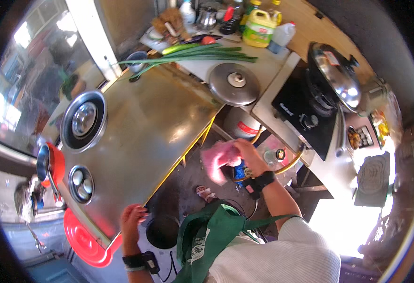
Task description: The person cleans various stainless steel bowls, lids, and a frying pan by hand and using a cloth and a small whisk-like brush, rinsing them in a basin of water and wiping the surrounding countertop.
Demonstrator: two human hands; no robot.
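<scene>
My right hand [248, 155] grips a pink cloth [219, 159], blurred by motion, over the floor gap between the metal-topped table [132, 131] and the stove counter. Loosely bent, my left hand [133, 217] is at the table's near corner and holds nothing that I can see; whether it touches the edge is unclear. On the table's left side sits a steel basin [100, 134] with a smaller metal bowl [84, 119] inside. Closer to me is a small steel bowl [71, 189] containing several eggs [83, 187].
Green onions [207, 55] lie across the back counter near a round metal lid [234, 85] and a yellow oil jug [260, 28]. At right, a lidded wok [334, 78] stands on a black gas stove [299, 102]. A dark bucket [162, 233] and red basin [86, 244] are below.
</scene>
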